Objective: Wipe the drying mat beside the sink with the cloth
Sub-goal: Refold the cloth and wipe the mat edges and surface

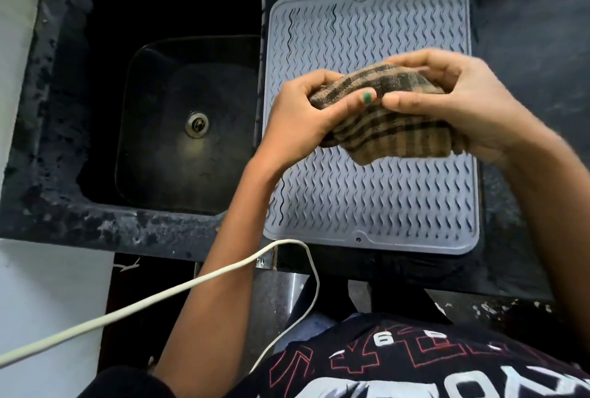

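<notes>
Head view: cloth [388, 120] bunched above drying mat [370, 199].
Left hand [306, 116] and right hand [459, 104] both clamped it; I judged wiping unstarted, lowering needed next.

shirt [431, 362] | dark, at the bottom of the view, printed in white and red | white figures "6 6" readable near its upper edge | red outlined characters just below those figures, cannot be read | large white letters at the shirt's lower edge, cut off by the frame, not legible
</notes>
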`<state>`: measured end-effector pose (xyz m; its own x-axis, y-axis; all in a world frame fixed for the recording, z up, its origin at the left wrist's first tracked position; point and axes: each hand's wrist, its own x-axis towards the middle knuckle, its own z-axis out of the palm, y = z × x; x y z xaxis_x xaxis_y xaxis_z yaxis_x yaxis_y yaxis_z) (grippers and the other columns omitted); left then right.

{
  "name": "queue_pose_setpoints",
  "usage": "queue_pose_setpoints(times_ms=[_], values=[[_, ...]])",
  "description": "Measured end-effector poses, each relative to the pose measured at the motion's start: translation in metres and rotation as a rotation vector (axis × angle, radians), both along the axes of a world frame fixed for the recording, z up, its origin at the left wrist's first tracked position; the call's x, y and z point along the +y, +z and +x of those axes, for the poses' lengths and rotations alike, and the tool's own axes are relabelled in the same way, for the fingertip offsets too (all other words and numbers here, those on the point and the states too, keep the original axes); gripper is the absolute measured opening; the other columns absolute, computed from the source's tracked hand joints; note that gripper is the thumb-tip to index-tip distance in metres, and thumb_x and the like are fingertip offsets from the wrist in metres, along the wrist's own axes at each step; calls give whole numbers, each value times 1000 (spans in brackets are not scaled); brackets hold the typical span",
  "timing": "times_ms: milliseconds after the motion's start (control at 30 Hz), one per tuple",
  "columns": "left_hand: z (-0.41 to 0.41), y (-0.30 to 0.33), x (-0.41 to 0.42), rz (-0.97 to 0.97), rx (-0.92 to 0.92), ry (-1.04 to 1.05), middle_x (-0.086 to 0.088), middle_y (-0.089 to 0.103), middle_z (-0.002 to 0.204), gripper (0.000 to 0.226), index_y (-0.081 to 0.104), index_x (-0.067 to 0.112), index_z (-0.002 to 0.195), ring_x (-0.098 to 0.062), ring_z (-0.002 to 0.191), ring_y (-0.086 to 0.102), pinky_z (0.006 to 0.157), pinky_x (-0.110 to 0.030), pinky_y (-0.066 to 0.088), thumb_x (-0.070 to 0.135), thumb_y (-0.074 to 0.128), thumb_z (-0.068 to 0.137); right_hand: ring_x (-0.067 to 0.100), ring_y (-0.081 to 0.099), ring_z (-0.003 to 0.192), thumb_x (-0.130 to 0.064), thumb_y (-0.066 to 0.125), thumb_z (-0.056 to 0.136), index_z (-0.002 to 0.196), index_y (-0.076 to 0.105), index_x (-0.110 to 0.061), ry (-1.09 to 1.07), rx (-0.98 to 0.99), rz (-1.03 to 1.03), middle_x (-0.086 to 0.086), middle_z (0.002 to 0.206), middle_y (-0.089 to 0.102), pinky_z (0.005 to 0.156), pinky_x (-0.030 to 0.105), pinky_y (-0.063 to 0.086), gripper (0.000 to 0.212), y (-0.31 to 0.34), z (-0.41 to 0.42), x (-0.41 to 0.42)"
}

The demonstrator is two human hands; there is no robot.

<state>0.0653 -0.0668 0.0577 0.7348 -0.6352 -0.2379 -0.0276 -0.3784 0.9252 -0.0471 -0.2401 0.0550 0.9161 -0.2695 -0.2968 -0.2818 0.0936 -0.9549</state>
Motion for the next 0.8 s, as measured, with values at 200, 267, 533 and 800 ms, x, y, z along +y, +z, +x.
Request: queue_pose_setpoints(times_ms=[200, 267, 533, 800], values=[[-4, 3, -17, -103, 212, 149, -10, 60, 75, 29, 63, -1, 91, -17, 65, 57, 57, -26, 47, 28, 63, 91, 0, 45, 119, -45, 60, 80, 132, 45, -16, -137, -178, -516, 2, 133, 48, 100, 11, 35, 62, -9, 5, 36], [-2, 4, -21, -87, 351, 152, -17, 57, 76, 42, 60, -9, 95, -22, 61, 55, 50, -27, 47, 33, 58, 93, 6, 45, 119, -46, 62, 78, 141, 34, -13, -85, -186, -501, 4, 135, 42, 102, 22, 40, 76, -14, 10, 50], [46, -6, -19, 159, 0, 199, 5, 75, 82, 44, 73, 22, 90, -5, 73, 70, 58, -15, 53, 52, 41, 95, 13, 59, 102, -15, 68, 78, 130, 47, -11, -368, -106, -534, -2, 117, 56, 85, 25, 54, 56, -16, 49, 40], [131, -86, -60, 449, -509, -211, -7, 32, 155, 48, 34, 13, 147, -21, 146, 25, 120, -33, 17, 17, 40, 100, 37, 38, 124, -50, 50, 79, 126, 49, -17, -41, 328, -1071, 16, 136, 42, 102, 46, 31, 57, -45, 152, 26]])
